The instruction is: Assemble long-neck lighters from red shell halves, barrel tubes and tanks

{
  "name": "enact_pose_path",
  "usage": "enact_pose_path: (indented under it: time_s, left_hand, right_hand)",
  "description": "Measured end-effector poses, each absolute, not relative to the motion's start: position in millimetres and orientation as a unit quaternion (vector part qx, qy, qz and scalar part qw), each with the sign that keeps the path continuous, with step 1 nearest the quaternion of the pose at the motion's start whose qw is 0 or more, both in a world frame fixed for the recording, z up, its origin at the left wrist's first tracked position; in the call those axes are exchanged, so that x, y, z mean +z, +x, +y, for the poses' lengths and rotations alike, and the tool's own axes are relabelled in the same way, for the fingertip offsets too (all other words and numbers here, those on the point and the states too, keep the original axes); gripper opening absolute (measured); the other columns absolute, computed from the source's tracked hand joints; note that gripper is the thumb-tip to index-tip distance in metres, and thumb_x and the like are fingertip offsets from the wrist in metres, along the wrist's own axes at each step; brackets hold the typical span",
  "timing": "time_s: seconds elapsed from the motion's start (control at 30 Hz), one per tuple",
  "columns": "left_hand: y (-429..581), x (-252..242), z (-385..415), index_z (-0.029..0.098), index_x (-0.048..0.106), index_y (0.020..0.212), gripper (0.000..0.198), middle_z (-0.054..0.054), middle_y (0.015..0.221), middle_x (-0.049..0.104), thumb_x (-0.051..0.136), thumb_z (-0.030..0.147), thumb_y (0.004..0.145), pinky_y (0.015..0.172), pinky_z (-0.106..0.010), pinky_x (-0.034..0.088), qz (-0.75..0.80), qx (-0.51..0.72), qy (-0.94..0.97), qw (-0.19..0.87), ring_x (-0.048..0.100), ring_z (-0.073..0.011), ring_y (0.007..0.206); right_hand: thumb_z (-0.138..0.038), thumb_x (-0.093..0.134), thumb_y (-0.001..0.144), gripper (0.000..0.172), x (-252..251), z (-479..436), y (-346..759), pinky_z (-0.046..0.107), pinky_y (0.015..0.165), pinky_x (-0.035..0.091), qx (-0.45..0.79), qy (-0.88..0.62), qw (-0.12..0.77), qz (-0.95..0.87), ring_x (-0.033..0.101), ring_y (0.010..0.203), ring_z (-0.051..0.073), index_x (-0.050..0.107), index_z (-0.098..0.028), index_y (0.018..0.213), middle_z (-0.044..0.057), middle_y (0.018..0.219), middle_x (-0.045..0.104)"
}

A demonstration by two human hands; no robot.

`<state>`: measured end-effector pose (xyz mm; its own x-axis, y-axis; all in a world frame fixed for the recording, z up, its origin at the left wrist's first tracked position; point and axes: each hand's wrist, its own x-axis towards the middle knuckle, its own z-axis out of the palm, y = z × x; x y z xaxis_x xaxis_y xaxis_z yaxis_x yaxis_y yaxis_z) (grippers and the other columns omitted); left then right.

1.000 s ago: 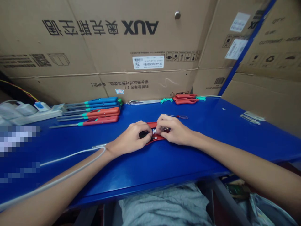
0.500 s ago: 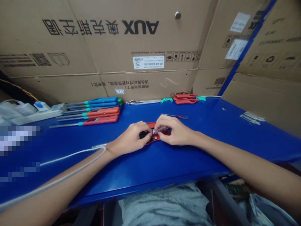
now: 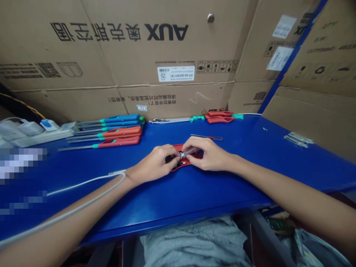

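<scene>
Near the middle of the table, red lighter casing halves [image 3: 180, 168] lie opened beneath my hands. My right hand [image 3: 213, 154] pinches a clear lighter fuel tank [image 3: 190, 151] over the casing, its whitish end pointing left toward my left fingertips. On the left side of the casing, my left hand [image 3: 160, 162] has thumb and fingers closed at that whitish end. Dark parts show under its fingers, but I cannot make out what it grips. Just beyond my right hand lies a thin screwdriver [image 3: 215, 138] with a red handle.
Blue and red long-necked lighters [image 3: 119, 141] lie at the back left, beside a power strip [image 3: 46, 138]. Metal rods [image 3: 172, 120] and red casings [image 3: 221, 118] line the cardboard wall [image 3: 133, 55]. Small strips [image 3: 297, 139] lie right. A white cable [image 3: 83, 205] crosses my left forearm.
The clear tank has turned slightly in my right fingers and shows more plainly. My right hand has shifted a little; my left hand stays almost in place.
</scene>
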<state>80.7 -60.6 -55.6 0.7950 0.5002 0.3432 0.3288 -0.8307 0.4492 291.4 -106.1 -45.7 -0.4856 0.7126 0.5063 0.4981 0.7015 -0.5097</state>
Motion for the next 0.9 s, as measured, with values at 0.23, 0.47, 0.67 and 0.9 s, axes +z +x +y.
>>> enact_pose_path:
  time_s: [0.23,0.47,0.67,0.9]
  left_hand:
    - [80.8,-55.9,-60.3,0.017,0.068,0.087,0.016,-0.003,0.086,0.069,0.052,0.02,0.091,0.072,-0.027,0.046,0.223,0.232,0.927,0.191,0.061,-0.0148,0.077]
    - [82.1,-56.2,-61.2,0.017,0.069,0.088,0.016,-0.003,0.086,0.069,0.053,0.021,0.091,0.072,-0.027,0.046,0.228,0.233,0.925,0.197,0.062,-0.0152,0.077]
    - [80.9,-55.1,-61.2,0.017,0.069,0.085,0.019,-0.003,0.082,0.068,0.052,0.022,0.092,0.07,-0.026,0.046,0.221,0.234,0.927,0.193,0.06,-0.0143,0.074]
    - [80.8,-55.5,-61.0,0.017,0.068,0.084,0.018,-0.002,0.081,0.068,0.052,0.021,0.09,0.07,-0.025,0.046,0.225,0.24,0.925,0.19,0.061,-0.0135,0.073]
  right_hand:
    - [-0.007,0.059,0.079,0.017,-46.6,-106.0,292.4,0.03,0.074,0.051,0.144,-0.353,0.356,-0.854,0.062,0.083,0.016,0.06,-0.018,0.091,0.005,0.093,0.065]
    - [-0.01,0.059,0.084,0.012,-45.8,-106.2,292.1,0.031,0.075,0.054,0.178,-0.347,0.358,-0.848,0.065,0.083,0.016,0.059,-0.018,0.092,0.005,0.094,0.065]
    - [-0.011,0.057,0.086,0.009,-47.2,-105.7,291.6,0.034,0.077,0.055,0.198,-0.353,0.348,-0.846,0.065,0.085,0.017,0.058,-0.018,0.092,0.006,0.094,0.065]
    - [-0.011,0.056,0.087,0.008,-48.4,-103.0,292.8,0.033,0.078,0.055,0.219,-0.347,0.351,-0.842,0.064,0.085,0.017,0.058,-0.017,0.092,0.006,0.095,0.062]
